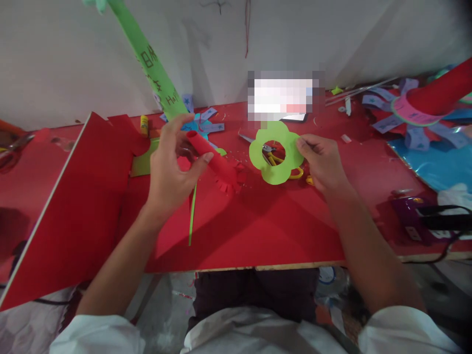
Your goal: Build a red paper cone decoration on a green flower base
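Observation:
Between the fingers and thumb of my left hand is a red paper tube, tilted, its fringed end pointing down to the right. My right hand pinches the edge of a light green paper flower with a round hole in its middle. The flower is held above the table, a short way right of the tube's fringe. Through its hole and below it show yellow-handled scissors, partly covered. Behind my left hand rises a tall green paper tube with writing on it.
A red board stands upright at the left. A yellow glue stick and blue paper strips lie toward the wall. Farther right are a red tube with a pink collar, a blue sheet and a purple package.

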The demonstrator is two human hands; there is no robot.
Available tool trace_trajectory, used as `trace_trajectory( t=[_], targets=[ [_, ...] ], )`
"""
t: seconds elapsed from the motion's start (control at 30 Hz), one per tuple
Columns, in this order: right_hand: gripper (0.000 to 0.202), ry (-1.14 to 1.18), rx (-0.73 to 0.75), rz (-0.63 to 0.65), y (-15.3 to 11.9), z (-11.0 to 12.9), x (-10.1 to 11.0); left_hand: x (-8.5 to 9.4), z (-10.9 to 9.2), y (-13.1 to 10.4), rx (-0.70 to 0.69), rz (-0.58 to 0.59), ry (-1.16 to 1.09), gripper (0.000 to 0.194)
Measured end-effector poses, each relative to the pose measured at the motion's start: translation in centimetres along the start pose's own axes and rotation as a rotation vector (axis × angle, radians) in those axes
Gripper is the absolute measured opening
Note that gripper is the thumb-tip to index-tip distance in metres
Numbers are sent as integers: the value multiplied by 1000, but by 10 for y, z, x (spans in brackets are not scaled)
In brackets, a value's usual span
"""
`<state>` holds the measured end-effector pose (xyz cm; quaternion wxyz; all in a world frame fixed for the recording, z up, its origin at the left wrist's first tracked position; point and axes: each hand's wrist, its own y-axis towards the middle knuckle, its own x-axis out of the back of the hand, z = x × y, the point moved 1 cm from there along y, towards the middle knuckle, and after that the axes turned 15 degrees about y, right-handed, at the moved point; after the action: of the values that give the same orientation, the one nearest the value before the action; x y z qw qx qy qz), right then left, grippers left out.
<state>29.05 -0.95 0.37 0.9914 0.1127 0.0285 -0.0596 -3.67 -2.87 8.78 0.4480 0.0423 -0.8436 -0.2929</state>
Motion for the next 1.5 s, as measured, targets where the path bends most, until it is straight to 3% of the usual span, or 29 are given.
trace_trajectory(
  t=[0.27,0.37,0.43,0.5,0.57,0.63,0.7,0.8,0.9,1.0,1.2,1.37,1.5],
  targets=[
    [29,85,22,0,-1,3,-1,-19,-12,7,-79,37,82,59],
    [32,86,-6,-25,-1,4,-4,-21,-16,-6,-170,-209,134,46],
    [36,89,-28,-22,-2,5,-6,-26,-22,-22,-309,-351,174,31],
    [38,99,-30,-19,-3,5,-8,-37,-30,-39,-494,-260,191,21],
    [40,101,-35,-20,-4,6,-11,-51,-39,-53,-672,-89,233,11],
    [42,112,-63,-22,-4,6,-12,-64,-45,-58,-731,64,243,4],
    [44,121,-97,-18,-5,5,-13,-72,-49,-51,-603,67,162,14],
    [45,99,-107,0,-5,4,-13,-77,-50,-22,-260,-111,73,56],
    [38,124,-93,4,-4,2,-12,-83,-48,6,-138,8,9,79],
    [32,157,-74,-6,-4,2,-12,-85,-44,17,-113,25,-13,59],
    [37,183,-97,-32,-3,5,-13,-74,-28,10,-8,-50,-148,38],
    [33,245,-53,-44,0,-1,-10,-83,-9,3,-4,-125,-313,38],
    [29,238,-29,-57,2,-5,-6,-90,0,-6,25,-154,-292,41]
  ],
)
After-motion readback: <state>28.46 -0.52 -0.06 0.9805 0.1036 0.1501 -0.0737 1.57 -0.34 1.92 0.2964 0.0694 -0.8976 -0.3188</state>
